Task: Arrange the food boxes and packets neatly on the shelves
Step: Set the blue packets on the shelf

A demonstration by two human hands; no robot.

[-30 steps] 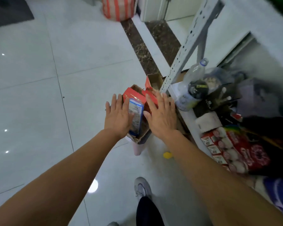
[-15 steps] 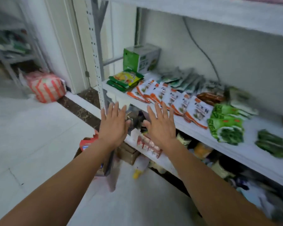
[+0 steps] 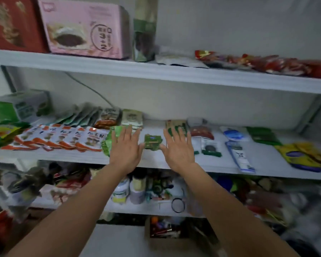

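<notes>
1. Head view: my left hand (image 3: 125, 150) and right hand (image 3: 178, 151) are over the white middle shelf (image 3: 152, 158), fingers straight and wide, holding nothing.
2. The small flat green packet (image 3: 152, 142) lies between them.
3. Next, I'd say: pinch its edges and square it up beside the overlapped orange-and-white packets (image 3: 63, 139).

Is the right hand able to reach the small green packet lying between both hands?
Probably yes: the right hand is open just beside the small green packet, with nothing visible between them.
</notes>
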